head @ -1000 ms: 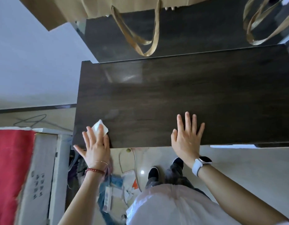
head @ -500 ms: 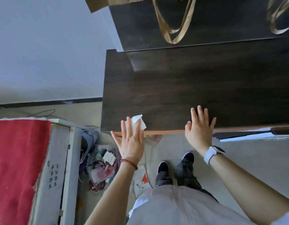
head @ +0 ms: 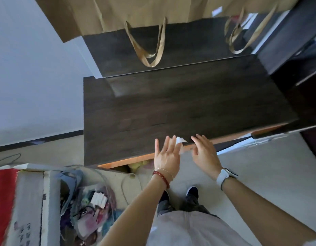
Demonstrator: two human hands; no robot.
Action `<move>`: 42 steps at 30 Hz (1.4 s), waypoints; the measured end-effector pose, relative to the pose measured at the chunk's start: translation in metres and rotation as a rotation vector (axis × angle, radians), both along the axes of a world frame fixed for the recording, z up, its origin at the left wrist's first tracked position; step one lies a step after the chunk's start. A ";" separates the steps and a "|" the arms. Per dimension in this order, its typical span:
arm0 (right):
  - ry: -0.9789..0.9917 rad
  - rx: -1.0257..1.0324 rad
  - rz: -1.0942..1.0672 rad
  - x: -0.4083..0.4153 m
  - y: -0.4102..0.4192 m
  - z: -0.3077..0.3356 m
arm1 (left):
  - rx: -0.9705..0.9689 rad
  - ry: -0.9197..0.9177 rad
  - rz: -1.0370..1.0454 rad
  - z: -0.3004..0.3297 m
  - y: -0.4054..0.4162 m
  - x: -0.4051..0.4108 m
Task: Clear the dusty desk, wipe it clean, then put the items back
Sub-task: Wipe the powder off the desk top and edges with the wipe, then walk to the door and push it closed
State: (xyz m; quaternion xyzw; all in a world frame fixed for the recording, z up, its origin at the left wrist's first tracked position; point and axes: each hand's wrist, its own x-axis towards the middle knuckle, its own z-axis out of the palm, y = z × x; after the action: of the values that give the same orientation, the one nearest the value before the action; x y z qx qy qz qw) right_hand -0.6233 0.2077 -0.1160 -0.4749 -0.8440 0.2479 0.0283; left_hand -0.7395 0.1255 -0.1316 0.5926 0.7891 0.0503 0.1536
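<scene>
Standing by the dark desk [head: 180,107], I am watching the wiping step, and it seems to be nearing its end at the front edge. Going from the left: at about eight o'clock a heap of cables and small clutter [head: 89,208] is lying on the floor beside a red cloth [head: 2,201], possibly things taken off the top, though I cannot be sure.

At about six o'clock the left hand [head: 167,155] is hovering at the front edge with fingers straight and spread. A small white wipe [head: 180,140] is showing just past its fingertips; it is tucked against the fingers rather than wrapped in a curled grip, so I would call that grip open, but whether the wipe is pinched between two fingers I cannot tell.

Just to its right the right hand [head: 205,152] is reaching for the same edge, fingers relaxed and holding nothing, its grip open too. A white watch [head: 222,176] is sitting on that wrist.

Further back, at twelve o'clock, two brown paper bags [head: 128,13] are standing on a raised shelf [head: 189,41], their handles [head: 148,48] drooping forward.

The top is looking bare and fairly even in sheen, so I judge the wiping nearly done. Next comes disposing of the wipe, then fetching the items back and setting them down squarely on the cleaned surface.
</scene>
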 end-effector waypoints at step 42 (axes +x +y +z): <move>0.386 -0.114 -1.785 0.739 0.019 0.007 | -0.134 -0.121 -1.063 0.047 0.281 0.730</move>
State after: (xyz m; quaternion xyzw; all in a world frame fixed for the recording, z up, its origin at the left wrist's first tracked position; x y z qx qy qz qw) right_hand 0.1160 0.2264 -0.1089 -0.9020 -0.1307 0.2504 0.3265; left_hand -0.0096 0.4067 -0.0849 0.8953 0.3714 -0.0508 0.2407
